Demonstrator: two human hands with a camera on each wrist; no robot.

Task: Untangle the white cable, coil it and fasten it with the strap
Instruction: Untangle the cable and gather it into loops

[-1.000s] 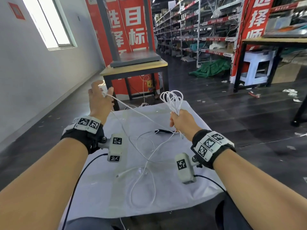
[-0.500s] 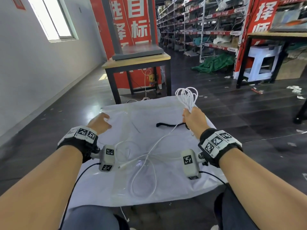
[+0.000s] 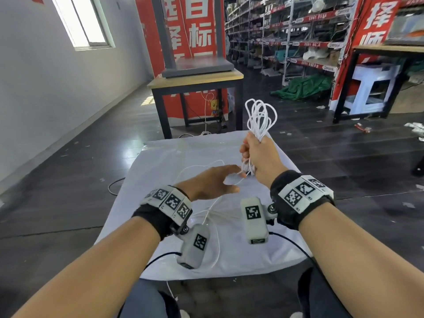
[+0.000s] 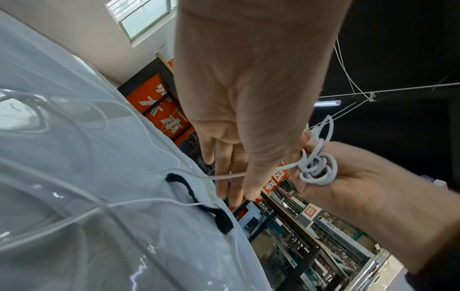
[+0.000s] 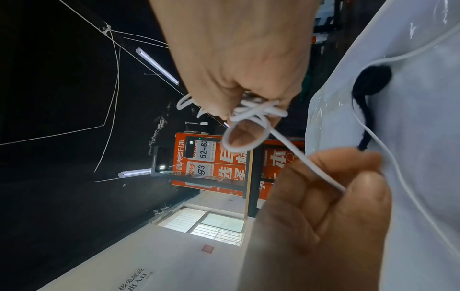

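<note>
My right hand (image 3: 254, 154) grips a coil of the white cable (image 3: 259, 115) above the table's far right part, its loops standing up out of the fist. In the right wrist view the coil's lower loops (image 5: 251, 112) bunch under the fingers. My left hand (image 3: 211, 183) reaches across just below the right hand. Its thumb and forefinger pinch the strand (image 5: 311, 169) that leaves the coil. The rest of the cable (image 3: 213, 214) lies loose on the table. The black strap (image 4: 199, 200) lies flat on the sheet beneath both hands, crossed by a strand; the head view hides it.
The table is covered by a white sheet (image 3: 160, 157) under clear plastic. Beyond it stand a wooden-topped table (image 3: 195, 81) with a grey base on it, red banners, and warehouse shelving at the back right. A dark floor surrounds the table.
My left hand dropped from its raised spot at the left and swung right to the strand under the coil. My right hand stayed closed on the coil and lifted a little.
</note>
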